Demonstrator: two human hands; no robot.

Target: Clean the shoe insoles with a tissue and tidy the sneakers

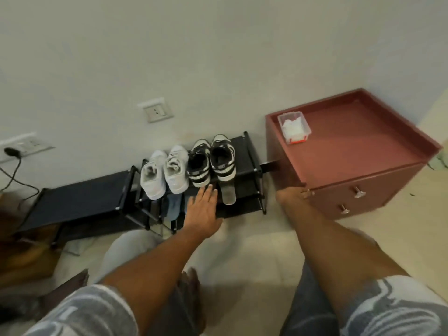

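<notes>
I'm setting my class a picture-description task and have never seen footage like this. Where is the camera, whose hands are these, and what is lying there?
There is no machine. One camera worn on a person's head looks down at their own bare hands. The left hand, fingers straight, reaches the front of a black shoe rack and holds nothing. The right hand rests on a red-brown cabinet corner. The rack carries white sneakers, black-and-white sneakers and a grey insole. A clear box of tissues sits on the cabinet.

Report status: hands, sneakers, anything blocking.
Left hand open, fingers at heels of black-and-white sneakers. Right hand on cabinet corner, grip unclear. Insole on rack beside left hand; nothing blocking.
</notes>
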